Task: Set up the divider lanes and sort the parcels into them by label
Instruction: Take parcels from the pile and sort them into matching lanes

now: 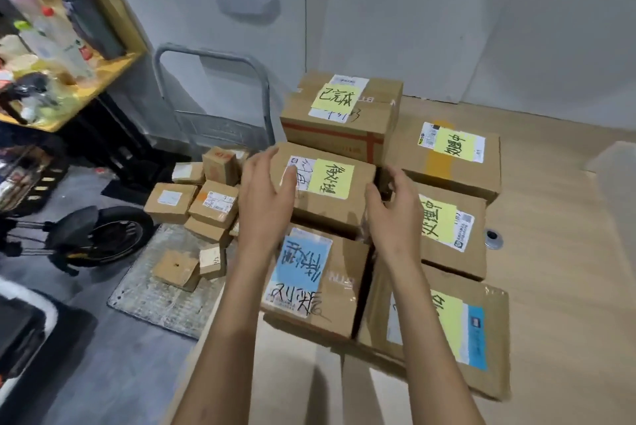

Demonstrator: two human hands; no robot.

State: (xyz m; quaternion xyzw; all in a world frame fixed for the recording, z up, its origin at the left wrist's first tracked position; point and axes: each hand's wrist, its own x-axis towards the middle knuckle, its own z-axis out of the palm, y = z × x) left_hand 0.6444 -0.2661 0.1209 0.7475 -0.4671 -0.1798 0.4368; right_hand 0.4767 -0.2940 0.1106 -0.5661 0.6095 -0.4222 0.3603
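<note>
Several taped cardboard parcels lie in two rows on a wooden table (557, 252). In the middle of the left row sits a parcel with a yellow label (330, 184). My left hand (265, 194) reaches its left side with fingers spread, touching or just off the top edge. My right hand (392, 208) hovers at its right front corner, fingers loosely curved, holding nothing. Behind that parcel stands a taller yellow-labelled box (344, 115). In front of it lies a blue-labelled box (309, 280). The right row holds three yellow-labelled boxes: far (451, 156), middle (447, 228), near (447, 331).
Several small parcels (203, 204) are piled on the floor left of the table, on a grey mat (155, 294). A folded metal trolley (213, 98) leans on the wall. A cluttered yellow shelf (69, 56) and a scooter wheel (113, 235) stand at left.
</note>
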